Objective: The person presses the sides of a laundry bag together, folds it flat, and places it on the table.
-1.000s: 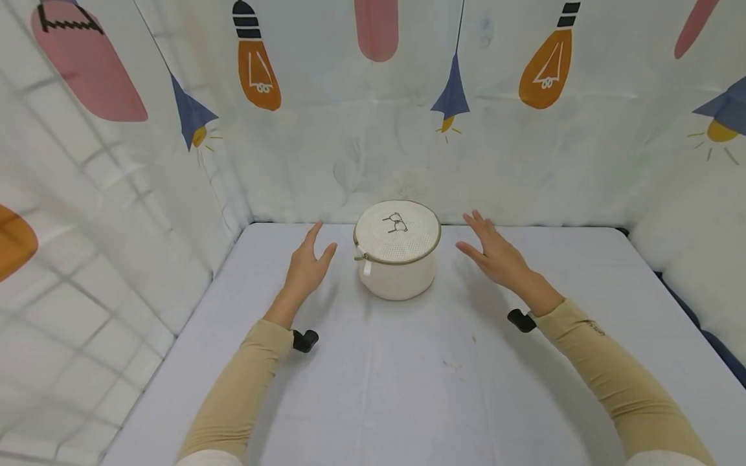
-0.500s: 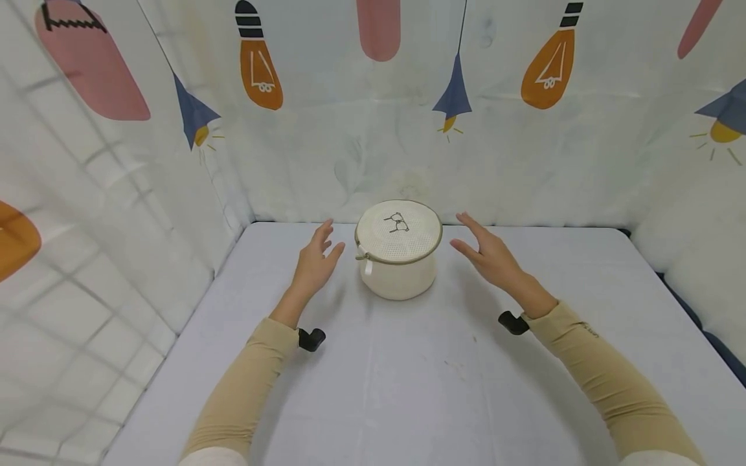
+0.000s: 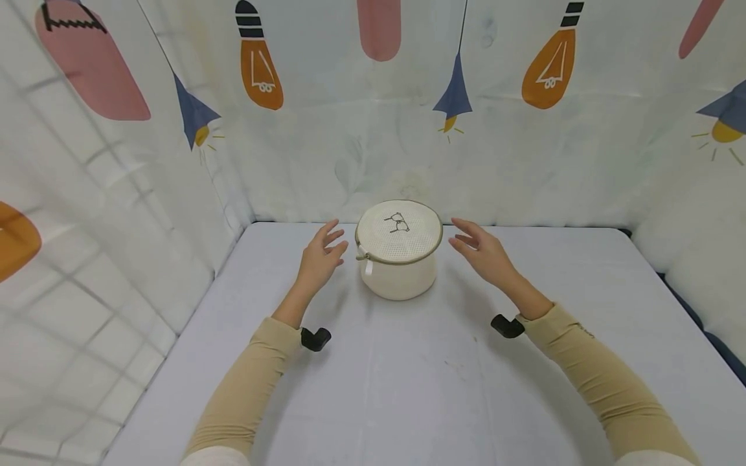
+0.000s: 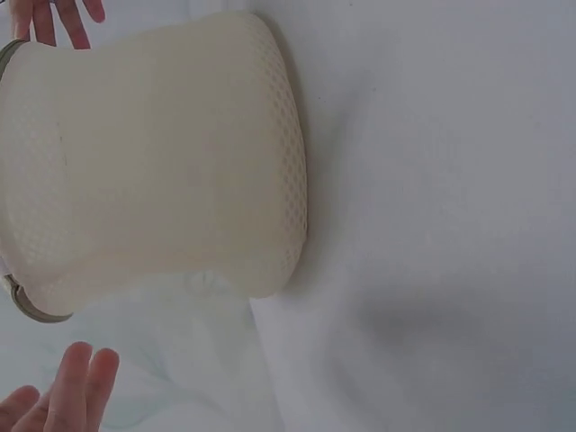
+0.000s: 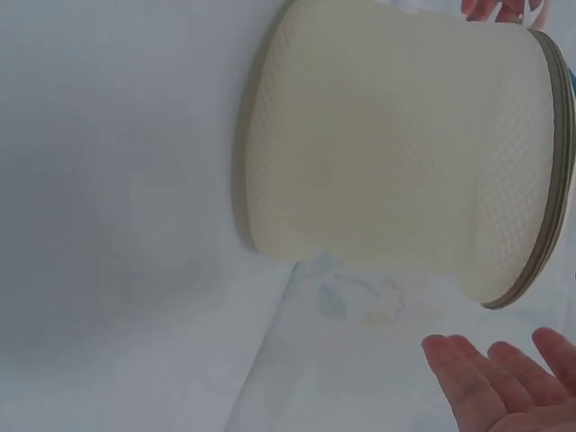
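Note:
A cream mesh laundry bag, round like a drum, stands upright near the table's back edge. Its flat lid carries a small dark line drawing and is ringed by a brownish zipper, with the pull at the left front. To the left of the bag is my left hand, its fingers slightly bent and apart from the mesh. My right hand hovers on the other side, fingers loosely extended, also not touching. Both wrist views show the bag's side wall, with fingertips just off its rim. Neither hand holds anything.
A white cloth covers the table. Behind it hangs a pale curtain printed with lamps and bulbs, and another sheet closes the left side. Black wrist cameras sit at both cuffs.
Both hands have moved inward toward the bag from either side, and their fingers have bent a little. The bag has stayed in place.

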### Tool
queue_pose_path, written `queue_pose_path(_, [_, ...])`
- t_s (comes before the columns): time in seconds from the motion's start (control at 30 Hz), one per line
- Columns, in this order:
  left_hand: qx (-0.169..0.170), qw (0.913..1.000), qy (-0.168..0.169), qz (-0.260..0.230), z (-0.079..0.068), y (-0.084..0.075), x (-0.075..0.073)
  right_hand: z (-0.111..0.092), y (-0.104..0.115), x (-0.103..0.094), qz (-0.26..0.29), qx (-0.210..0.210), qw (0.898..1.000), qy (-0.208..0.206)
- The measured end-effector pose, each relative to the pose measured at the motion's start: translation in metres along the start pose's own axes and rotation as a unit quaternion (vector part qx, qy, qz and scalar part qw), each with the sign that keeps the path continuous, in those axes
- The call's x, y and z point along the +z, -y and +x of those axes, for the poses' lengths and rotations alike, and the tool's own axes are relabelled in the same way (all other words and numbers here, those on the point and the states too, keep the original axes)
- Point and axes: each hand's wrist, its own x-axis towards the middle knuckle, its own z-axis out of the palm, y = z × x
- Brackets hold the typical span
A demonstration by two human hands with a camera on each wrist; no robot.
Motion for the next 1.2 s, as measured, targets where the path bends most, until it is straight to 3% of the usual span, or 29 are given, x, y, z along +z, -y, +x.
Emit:
queue_pose_path(0.2, [-0.024,0.9984,0.007,-0.05,0.001,-0.003,0.002,0.004,0.0,0.005,0.081,0.005,0.997,-0.007])
queue_pose_path(0.37, [-0.039,0.9954,0.014,-0.086,0.0,-0.003,0.004,0.008,0.003,0.012,0.148,0.045,0.988,-0.007])
queue_pose_path(0.77, [-0.072,0.989,0.007,-0.129,0.006,-0.01,0.007,0.016,0.008,0.017,0.228,0.114,0.967,-0.004])
queue_pose_path(0.93, [-0.09,0.9836,-0.002,-0.157,0.008,-0.012,0.01,0.018,0.008,0.018,0.251,0.124,0.96,-0.005])
queue_pose_path(1.1, [-0.105,0.9763,-0.005,-0.189,0.008,-0.013,0.013,0.018,0.008,0.02,0.306,0.129,0.943,0.006])
queue_pose_path(1.2, [-0.109,0.9735,-0.008,-0.201,0.009,-0.014,0.015,0.018,0.009,0.021,0.318,0.134,0.939,0.008])
